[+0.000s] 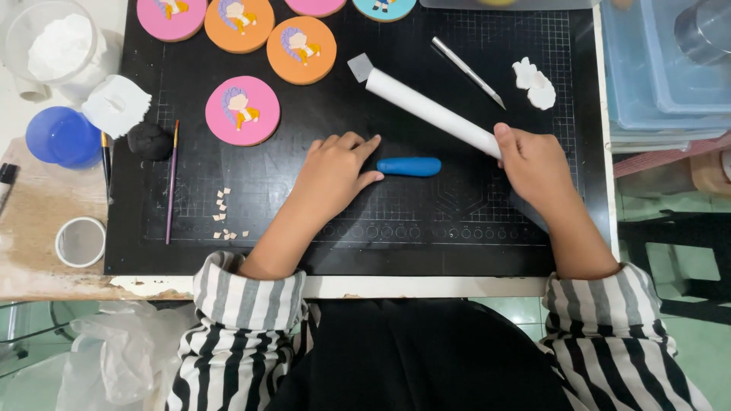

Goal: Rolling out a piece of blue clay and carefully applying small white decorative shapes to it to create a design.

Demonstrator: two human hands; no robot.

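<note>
Left hand [335,171]: flat, fingers together, tips touching one blue clay roll [409,166], a smooth sausage lying mid-mat. Right hand [537,167]: closed around one white rolling pin [430,111], just beyond the roll. One craft knife [468,72] farther out; six decorated discs [242,110] past that.

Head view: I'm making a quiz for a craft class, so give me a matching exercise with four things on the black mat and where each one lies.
Things:
1. blue roll
2. white rolling pin
3. black ball
4. craft knife

Places:
A. at the mat's left edge, beside the thin brush
B. gripped at one end by the right hand
C. at the fingertips of the left hand
D. lying free, above the pin

Pairs: 1-C, 2-B, 3-A, 4-D
</note>
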